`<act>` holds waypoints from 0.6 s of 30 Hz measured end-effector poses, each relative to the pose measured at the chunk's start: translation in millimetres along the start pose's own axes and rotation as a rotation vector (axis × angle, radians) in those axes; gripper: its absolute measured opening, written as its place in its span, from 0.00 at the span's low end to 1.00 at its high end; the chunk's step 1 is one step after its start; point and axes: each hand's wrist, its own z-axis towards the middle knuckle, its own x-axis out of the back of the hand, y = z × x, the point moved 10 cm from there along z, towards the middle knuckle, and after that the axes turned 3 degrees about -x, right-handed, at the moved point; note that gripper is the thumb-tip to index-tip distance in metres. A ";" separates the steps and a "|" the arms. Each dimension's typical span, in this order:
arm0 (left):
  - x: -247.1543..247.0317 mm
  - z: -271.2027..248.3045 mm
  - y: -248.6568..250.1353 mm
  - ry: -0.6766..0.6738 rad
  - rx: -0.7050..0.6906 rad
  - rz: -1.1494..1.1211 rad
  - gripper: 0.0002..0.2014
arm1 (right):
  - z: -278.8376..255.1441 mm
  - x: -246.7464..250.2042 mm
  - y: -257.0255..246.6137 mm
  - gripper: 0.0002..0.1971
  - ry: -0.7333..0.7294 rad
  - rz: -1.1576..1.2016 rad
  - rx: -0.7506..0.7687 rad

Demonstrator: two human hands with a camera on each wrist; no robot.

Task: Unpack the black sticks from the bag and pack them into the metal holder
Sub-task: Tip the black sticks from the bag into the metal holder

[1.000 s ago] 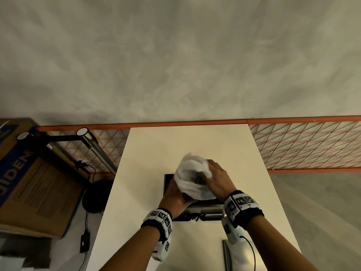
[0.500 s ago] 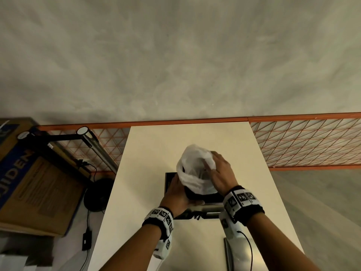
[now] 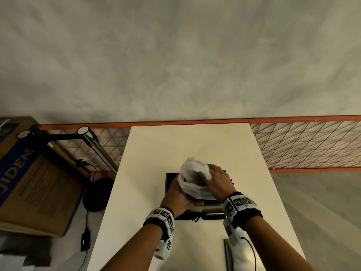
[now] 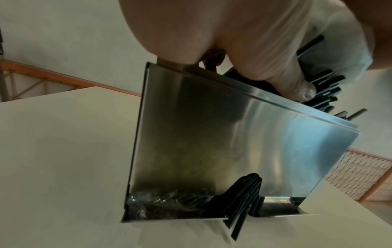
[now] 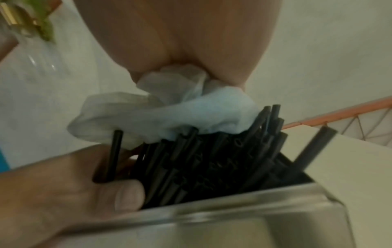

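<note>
The metal holder [image 4: 233, 142] stands on the cream table [image 3: 175, 143], mostly hidden under my hands in the head view. Several black sticks [image 5: 212, 159] stand bunched in its open top, and a few poke out of its bottom slot [image 4: 244, 201]. My left hand [image 3: 185, 192] grips the bundle at the holder's rim, thumb [image 5: 127, 196] pressed against the sticks. My right hand [image 3: 205, 176] pinches the crumpled white plastic bag [image 5: 180, 100] just above the stick tips. In the head view the bag [image 3: 192, 171] bulges up between both hands.
A flat metal piece [image 3: 234, 257] lies at the table's near right edge. An orange mesh rail [image 3: 312, 145] runs behind the table. On the left are a cardboard box [image 3: 29, 182] and a black lamp arm [image 3: 88, 137] with cables on the floor.
The bag has dropped lower and flattened. My right hand has shifted right and down with it, and stick ends now show beside that hand. My left hand stays at the holder.
</note>
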 end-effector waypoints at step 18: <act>25.4 -0.5 5.1 0.023 0.114 -0.338 0.52 | -23.6 76.2 -39.2 0.18 0.104 0.409 -0.094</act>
